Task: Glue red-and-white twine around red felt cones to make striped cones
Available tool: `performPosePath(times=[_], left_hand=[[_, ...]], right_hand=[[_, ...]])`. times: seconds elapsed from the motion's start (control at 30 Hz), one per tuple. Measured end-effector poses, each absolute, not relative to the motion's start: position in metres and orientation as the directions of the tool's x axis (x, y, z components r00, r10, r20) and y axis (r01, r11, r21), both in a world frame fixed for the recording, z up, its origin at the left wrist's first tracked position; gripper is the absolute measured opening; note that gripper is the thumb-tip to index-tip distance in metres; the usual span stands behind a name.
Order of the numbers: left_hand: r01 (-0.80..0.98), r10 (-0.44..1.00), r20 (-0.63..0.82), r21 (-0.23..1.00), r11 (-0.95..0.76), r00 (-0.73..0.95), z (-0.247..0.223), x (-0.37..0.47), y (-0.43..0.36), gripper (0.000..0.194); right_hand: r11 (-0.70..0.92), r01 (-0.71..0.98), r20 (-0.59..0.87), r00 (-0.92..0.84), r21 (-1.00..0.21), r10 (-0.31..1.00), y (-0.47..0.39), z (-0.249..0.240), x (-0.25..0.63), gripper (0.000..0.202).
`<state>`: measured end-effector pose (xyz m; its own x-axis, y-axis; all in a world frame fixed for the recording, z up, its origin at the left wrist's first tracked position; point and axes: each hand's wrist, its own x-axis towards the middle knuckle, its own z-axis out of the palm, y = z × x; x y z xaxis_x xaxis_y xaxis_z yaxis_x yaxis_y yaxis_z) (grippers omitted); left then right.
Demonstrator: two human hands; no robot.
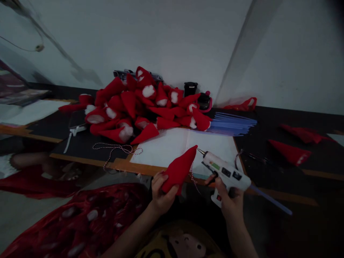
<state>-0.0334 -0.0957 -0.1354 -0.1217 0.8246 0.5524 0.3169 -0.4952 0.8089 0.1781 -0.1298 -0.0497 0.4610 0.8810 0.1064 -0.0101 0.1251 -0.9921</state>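
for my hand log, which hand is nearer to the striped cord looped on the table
Left. The left hand, holding a red cone, is below and right of the striped cord in view; the right hand, holding the glue gun, is farther right.

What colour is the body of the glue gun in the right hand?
The glue gun has a white body, seen in the head view.

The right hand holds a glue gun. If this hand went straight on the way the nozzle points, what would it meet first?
Most likely the nozzle would meet the red cone in the left hand, near its tip; depth is hard to judge from one view.
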Motion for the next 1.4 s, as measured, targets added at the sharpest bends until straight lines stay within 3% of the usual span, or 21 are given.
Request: performPosePath(times=[0.1, 0.17, 0.23, 0.3, 0.43, 0.5, 0.57, 0.6, 0.67, 0.73, 0.83, 0.97, 1.03, 1.17, 1.27, 1.4], left_hand=[[0.585, 0.588, 0.807, 0.501, -0.637, -0.052, -0.133, -0.034, -0.092, 0.035], [0.677, 0.557, 0.831, 0.417, -0.606, -0.013, -0.130, -0.036, -0.088, 0.043], [0.726, 0.610, 0.792, 0.427, -0.539, -0.013, -0.128, -0.040, -0.084, 0.046], [0.752, 0.654, 0.757, 0.439, -0.493, -0.013, -0.129, -0.045, -0.081, 0.045], [0.774, 0.728, 0.685, 0.460, -0.435, 0.002, -0.129, -0.054, -0.082, 0.040], [0.788, 0.784, 0.620, 0.465, -0.405, 0.037, -0.123, -0.056, -0.087, 0.048], [0.808, 0.816, 0.574, 0.450, -0.381, 0.065, -0.113, -0.057, -0.092, 0.052], [0.817, 0.817, 0.573, 0.440, -0.372, 0.063, -0.107, -0.056, -0.093, 0.047], [0.831, 0.806, 0.591, 0.430, -0.354, 0.038, -0.095, -0.054, -0.091, 0.027], [0.845, 0.830, 0.557, 0.430, -0.319, 0.030, -0.084, -0.050, -0.083, 0.020], [0.878, 0.919, 0.388, 0.413, -0.240, 0.069, -0.072, -0.045, -0.064, 0.019], [0.905, 0.953, 0.219, 0.324, -0.274, 0.210, -0.062, -0.045, -0.045, 0.047], [0.905, 0.949, 0.161, 0.292, -0.309, 0.272, -0.058, -0.047, -0.041, 0.055], [0.839, 0.918, 0.064, 0.385, -0.384, 0.391, -0.048, -0.051, -0.044, 0.061], [0.791, 0.880, 0.032, 0.424, -0.442, 0.474, -0.042, -0.050, -0.050, 0.063], [0.770, 0.846, 0.084, 0.376, -0.516, 0.526, -0.043, -0.049, -0.059, 0.064]], right_hand=[[0.065, -0.067, 0.031, 0.415, -0.996, 0.909, -0.100, -0.059, 0.207, 0.030], [-0.108, 0.016, -0.099, 0.283, -0.994, 0.954, -0.076, -0.065, 0.231, 0.038], [-0.209, 0.302, -0.118, 0.294, -0.930, 0.949, -0.054, -0.069, 0.253, 0.044], [-0.317, 0.528, -0.113, 0.381, -0.788, 0.918, -0.043, -0.068, 0.269, 0.045], [-0.500, 0.723, 0.043, 0.587, -0.477, 0.808, -0.049, -0.058, 0.268, 0.048], [-0.449, 0.819, 0.162, 0.528, -0.356, 0.834, -0.058, -0.055, 0.249, 0.045], [-0.180, 0.902, 0.207, 0.278, -0.393, 0.938, -0.063, -0.058, 0.220, 0.030], [-0.009, 0.901, 0.187, 0.099, -0.433, 0.977, -0.064, -0.061, 0.203, 0.025], [0.144, 0.874, 0.125, -0.097, -0.463, 0.987, -0.062, -0.069, 0.173, 0.018], [0.131, 0.886, 0.053, -0.120, -0.445, 0.991, -0.057, -0.079, 0.150, 0.014], [0.112, 0.879, -0.009, -0.131, -0.463, 0.991, -0.053, -0.086, 0.140, 0.007], [0.165, 0.811, -0.015, -0.209, -0.562, 0.978, -0.053, -0.079, 0.157, 0.005], [0.197, 0.717, 0.005, -0.260, -0.668, 0.966, -0.053, -0.069, 0.170, 0.010], [0.257, 0.517, 0.080, -0.340, -0.816, 0.937, -0.045, -0.045, 0.191, 0.011], [0.283, 0.497, 0.085, -0.384, -0.820, 0.920, -0.038, -0.026, 0.198, 0.015], [0.270, 0.427, 0.079, -0.414, -0.863, 0.907, -0.031, -0.005, 0.197, 0.018]])
